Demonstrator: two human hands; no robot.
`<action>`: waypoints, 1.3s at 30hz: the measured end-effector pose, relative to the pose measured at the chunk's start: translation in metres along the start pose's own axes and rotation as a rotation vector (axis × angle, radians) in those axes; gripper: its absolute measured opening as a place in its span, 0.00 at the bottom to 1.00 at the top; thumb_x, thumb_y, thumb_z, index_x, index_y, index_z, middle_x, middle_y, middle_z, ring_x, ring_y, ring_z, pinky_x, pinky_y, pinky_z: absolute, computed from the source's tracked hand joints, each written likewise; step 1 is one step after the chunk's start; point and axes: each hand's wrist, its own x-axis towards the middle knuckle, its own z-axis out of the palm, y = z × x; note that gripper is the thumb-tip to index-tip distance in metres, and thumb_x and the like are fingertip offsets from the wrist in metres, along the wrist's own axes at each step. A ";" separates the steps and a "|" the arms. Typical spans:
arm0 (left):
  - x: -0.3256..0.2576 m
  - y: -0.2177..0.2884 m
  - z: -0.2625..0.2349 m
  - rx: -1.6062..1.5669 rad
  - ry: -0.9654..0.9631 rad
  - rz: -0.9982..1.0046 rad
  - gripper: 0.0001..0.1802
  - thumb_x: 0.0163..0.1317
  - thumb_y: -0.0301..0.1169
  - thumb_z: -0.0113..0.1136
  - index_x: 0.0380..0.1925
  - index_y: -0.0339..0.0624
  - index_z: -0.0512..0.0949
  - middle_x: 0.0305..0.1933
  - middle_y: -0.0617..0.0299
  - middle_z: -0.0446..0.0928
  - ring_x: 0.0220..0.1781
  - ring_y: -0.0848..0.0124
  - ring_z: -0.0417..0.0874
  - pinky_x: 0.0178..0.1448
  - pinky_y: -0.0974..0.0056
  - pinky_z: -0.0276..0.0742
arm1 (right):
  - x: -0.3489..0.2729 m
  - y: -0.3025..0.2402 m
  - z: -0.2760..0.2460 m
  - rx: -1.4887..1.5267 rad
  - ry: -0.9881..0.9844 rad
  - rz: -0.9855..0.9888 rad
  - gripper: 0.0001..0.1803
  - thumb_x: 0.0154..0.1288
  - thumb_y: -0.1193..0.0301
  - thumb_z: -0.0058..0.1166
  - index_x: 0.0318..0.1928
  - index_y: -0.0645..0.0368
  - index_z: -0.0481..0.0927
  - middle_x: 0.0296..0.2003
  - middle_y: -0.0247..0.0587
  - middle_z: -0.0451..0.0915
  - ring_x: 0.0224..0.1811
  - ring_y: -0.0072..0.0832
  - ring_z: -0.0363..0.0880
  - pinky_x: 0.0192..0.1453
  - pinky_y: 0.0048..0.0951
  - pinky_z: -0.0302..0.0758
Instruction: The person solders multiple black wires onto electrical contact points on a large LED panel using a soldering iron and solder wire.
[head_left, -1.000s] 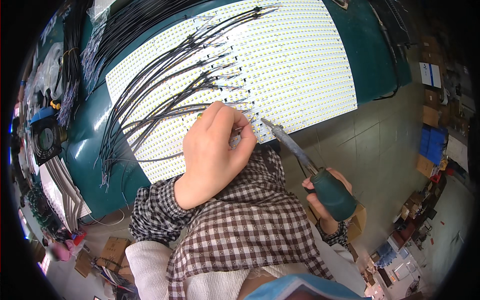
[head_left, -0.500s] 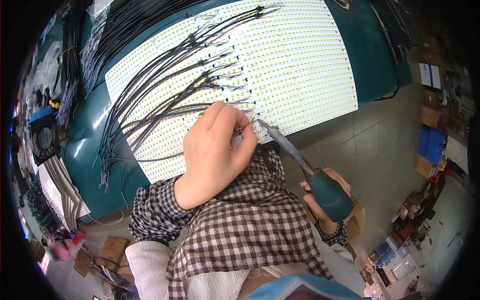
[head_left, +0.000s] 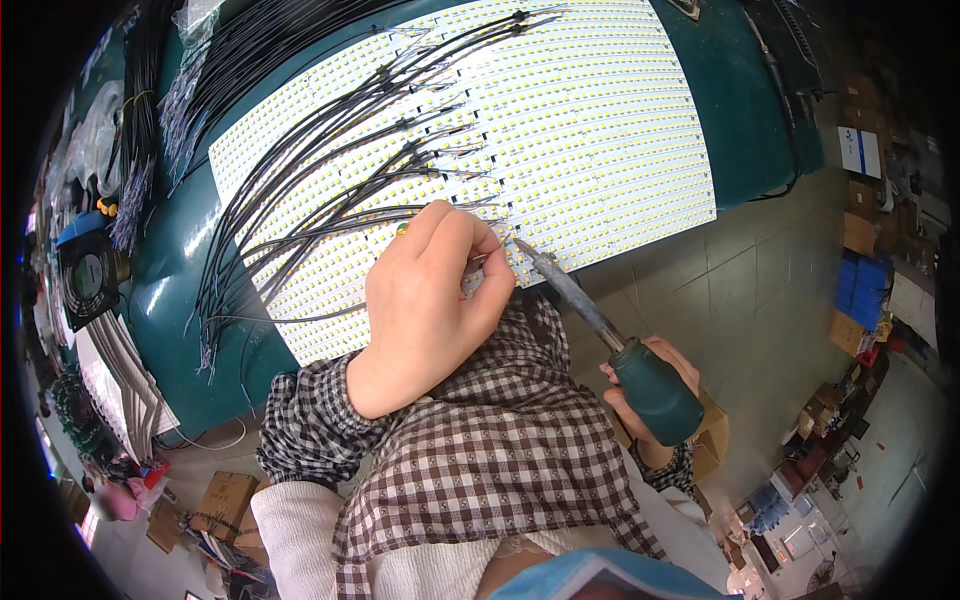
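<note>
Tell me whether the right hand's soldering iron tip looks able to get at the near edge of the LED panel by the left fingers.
Probably yes. The right hand holds the soldering iron angled toward the LED panel, its tip at the near edge beside the left hand. Nothing lies between them; black wires sit farther left.

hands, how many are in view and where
2. The left hand rests on the white LED panel, pinching a black wire. The right hand grips the green-handled soldering iron off the panel's lower edge.
</note>
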 end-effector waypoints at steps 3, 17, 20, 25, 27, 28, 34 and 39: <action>0.000 0.001 0.000 -0.005 -0.007 -0.006 0.10 0.52 0.21 0.69 0.30 0.43 0.76 0.28 0.60 0.74 0.24 0.62 0.77 0.28 0.59 0.72 | -0.005 0.004 0.000 -0.021 0.000 -0.014 0.31 0.53 0.58 0.80 0.44 0.73 0.84 0.37 0.50 0.86 0.36 0.43 0.87 0.43 0.37 0.85; 0.003 0.009 -0.005 0.007 -0.051 -0.081 0.08 0.54 0.20 0.69 0.30 0.38 0.78 0.29 0.59 0.76 0.28 0.66 0.81 0.32 0.65 0.75 | -0.012 0.013 0.000 0.346 0.106 0.186 0.20 0.55 0.64 0.77 0.39 0.67 0.84 0.37 0.50 0.86 0.35 0.41 0.86 0.44 0.37 0.84; 0.001 0.010 -0.012 0.031 -0.142 -0.141 0.09 0.55 0.21 0.70 0.34 0.38 0.79 0.34 0.57 0.78 0.34 0.62 0.83 0.38 0.62 0.78 | 0.000 0.020 0.006 0.498 0.211 0.241 0.15 0.59 0.67 0.73 0.37 0.66 0.83 0.34 0.48 0.85 0.33 0.37 0.85 0.41 0.36 0.84; 0.031 0.034 -0.072 0.153 -0.225 0.203 0.18 0.57 0.24 0.71 0.47 0.40 0.80 0.49 0.53 0.81 0.51 0.50 0.82 0.50 0.54 0.79 | 0.015 0.019 0.000 0.812 0.330 0.237 0.15 0.67 0.68 0.65 0.45 0.68 0.80 0.35 0.47 0.82 0.38 0.34 0.83 0.47 0.38 0.81; 0.077 0.019 -0.066 0.163 -0.187 0.258 0.13 0.59 0.24 0.68 0.45 0.40 0.80 0.45 0.54 0.81 0.48 0.50 0.82 0.50 0.53 0.79 | 0.019 0.015 -0.006 0.904 0.336 0.307 0.17 0.70 0.67 0.62 0.49 0.69 0.76 0.39 0.49 0.80 0.44 0.36 0.82 0.53 0.39 0.78; 0.102 0.006 -0.055 0.205 -0.143 0.279 0.11 0.60 0.25 0.67 0.43 0.40 0.81 0.43 0.54 0.81 0.47 0.51 0.82 0.50 0.52 0.78 | 0.021 0.017 -0.007 0.908 0.338 0.292 0.17 0.70 0.67 0.62 0.49 0.69 0.76 0.39 0.49 0.80 0.44 0.36 0.82 0.53 0.39 0.78; 0.162 -0.046 0.004 0.260 -0.120 0.266 0.10 0.60 0.31 0.71 0.38 0.39 0.83 0.39 0.56 0.80 0.43 0.57 0.85 0.46 0.57 0.81 | 0.013 0.029 -0.005 0.863 0.280 0.188 0.21 0.70 0.65 0.63 0.52 0.70 0.76 0.40 0.48 0.80 0.42 0.36 0.82 0.52 0.39 0.80; 0.150 -0.031 -0.006 0.198 -0.042 0.397 0.09 0.61 0.28 0.69 0.37 0.38 0.78 0.37 0.52 0.80 0.42 0.52 0.83 0.45 0.52 0.79 | 0.004 0.033 -0.003 0.880 0.369 0.261 0.24 0.70 0.66 0.63 0.57 0.72 0.74 0.39 0.46 0.79 0.43 0.35 0.81 0.50 0.40 0.82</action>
